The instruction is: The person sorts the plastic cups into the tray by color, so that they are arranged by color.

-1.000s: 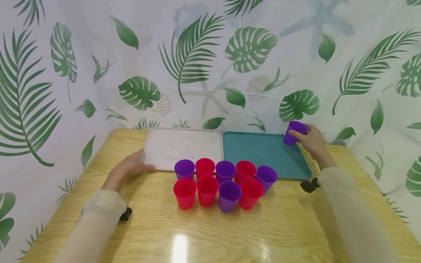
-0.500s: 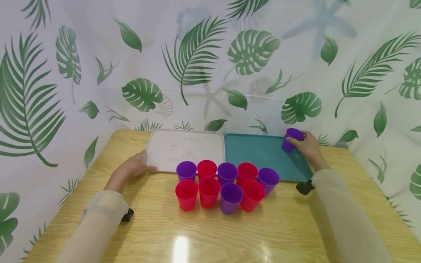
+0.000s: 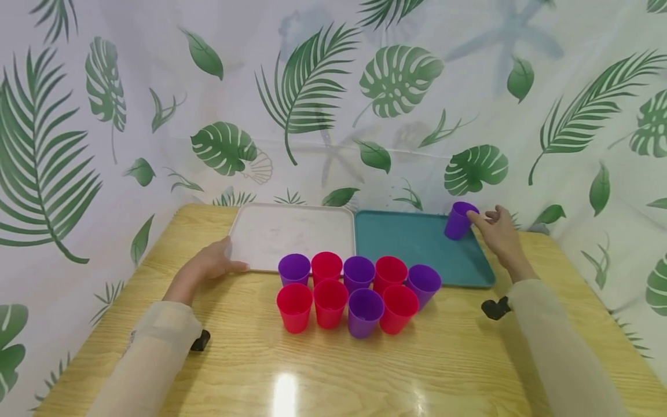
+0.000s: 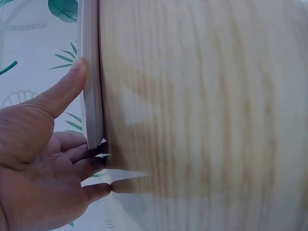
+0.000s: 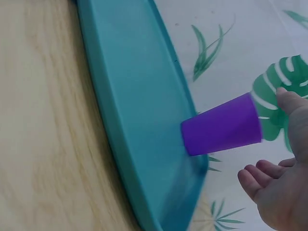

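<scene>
A purple cup (image 3: 460, 222) stands upright in the back right corner of the teal tray (image 3: 417, 240). Just to its right is my right hand (image 3: 501, 236), thumb and fingers spread apart near the rim; the right wrist view has a gap between this hand and the purple cup (image 5: 222, 126). At the front left corner of the white tray (image 3: 292, 234) rests my left hand (image 3: 212, 259). In the left wrist view its thumb touches the tray's rim (image 4: 91, 96), with the loosely extended fingers lying beside the corner.
In front of the trays, several red cups (image 3: 294, 315) and purple cups (image 3: 365, 318) stand upright in two rows on the wooden table (image 3: 234, 359). Both trays lie side by side against a leaf-patterned curtain (image 3: 323, 104).
My right hand lowered the purple cup to the teal tray's back right corner, then let go and moved slightly right. My left hand stayed at the white tray.
</scene>
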Available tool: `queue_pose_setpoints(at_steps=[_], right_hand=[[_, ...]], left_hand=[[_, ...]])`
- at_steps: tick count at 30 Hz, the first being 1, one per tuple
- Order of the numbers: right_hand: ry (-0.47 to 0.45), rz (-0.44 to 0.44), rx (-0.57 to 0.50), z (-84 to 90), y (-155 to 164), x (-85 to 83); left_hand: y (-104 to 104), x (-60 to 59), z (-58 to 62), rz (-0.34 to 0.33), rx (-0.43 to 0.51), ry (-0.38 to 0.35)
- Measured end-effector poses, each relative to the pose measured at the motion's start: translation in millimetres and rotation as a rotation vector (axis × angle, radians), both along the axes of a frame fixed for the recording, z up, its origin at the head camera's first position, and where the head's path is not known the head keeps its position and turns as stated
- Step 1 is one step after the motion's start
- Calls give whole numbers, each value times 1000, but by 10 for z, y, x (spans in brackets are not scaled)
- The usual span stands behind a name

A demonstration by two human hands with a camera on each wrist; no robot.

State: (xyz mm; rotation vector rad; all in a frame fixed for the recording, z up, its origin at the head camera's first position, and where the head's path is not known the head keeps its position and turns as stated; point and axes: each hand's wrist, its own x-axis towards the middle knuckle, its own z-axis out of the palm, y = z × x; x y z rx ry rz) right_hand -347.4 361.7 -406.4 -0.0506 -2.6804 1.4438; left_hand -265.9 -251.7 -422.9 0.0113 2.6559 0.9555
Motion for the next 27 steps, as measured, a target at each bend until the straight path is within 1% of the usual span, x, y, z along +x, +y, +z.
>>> queue_pose_setpoints(at_steps=[2, 6, 11, 15, 19, 23, 27], right_hand=[[14, -18, -7, 42, 41, 65], [36, -24, 22, 97, 104, 231], [60, 16, 61, 164, 120, 450], [72, 51, 107, 233, 49, 628], [94, 110, 158, 298, -96, 810], [140, 202, 163, 312, -262, 965], [144, 278, 150, 291, -428, 1092]], left_hand=[[2, 6, 11, -2, -4, 0], [15, 8, 24, 1, -6, -2], [28, 7, 38, 16, -30, -15], [18, 15, 43, 20, -42, -14], [8, 17, 27, 13, -32, -8], [1, 16, 16, 8, -21, -9], [0, 12, 16, -3, -17, 1]])
